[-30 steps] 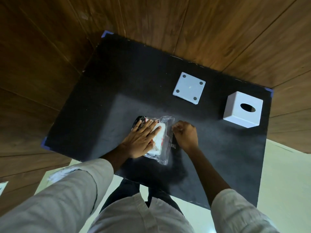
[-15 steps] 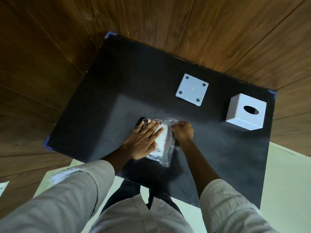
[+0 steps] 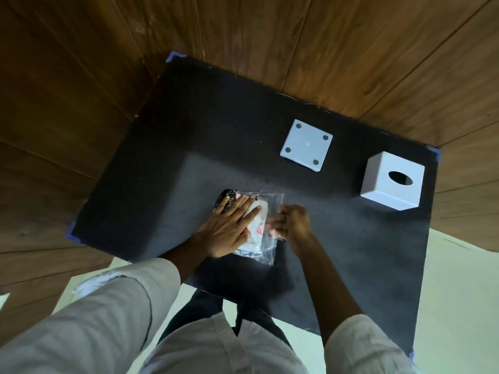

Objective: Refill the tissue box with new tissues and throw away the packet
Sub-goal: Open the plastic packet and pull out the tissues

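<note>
Packet (image 3: 258, 233) lies pinned flat under left hand (image 3: 228, 228).

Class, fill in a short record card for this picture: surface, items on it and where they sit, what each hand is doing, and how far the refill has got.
Surface: black mat on a wooden top
Tissue packet: near edge of the mat, clear plastic, tissues inside
Left hand: flat on the packet, pressing it down
Right hand: fingers at the packet's right edge; grip unclear
Tissue box: far right, oval opening up, no tissue showing
Base plate: lying apart, left of the box
Progress: packet not yet emptied
</note>
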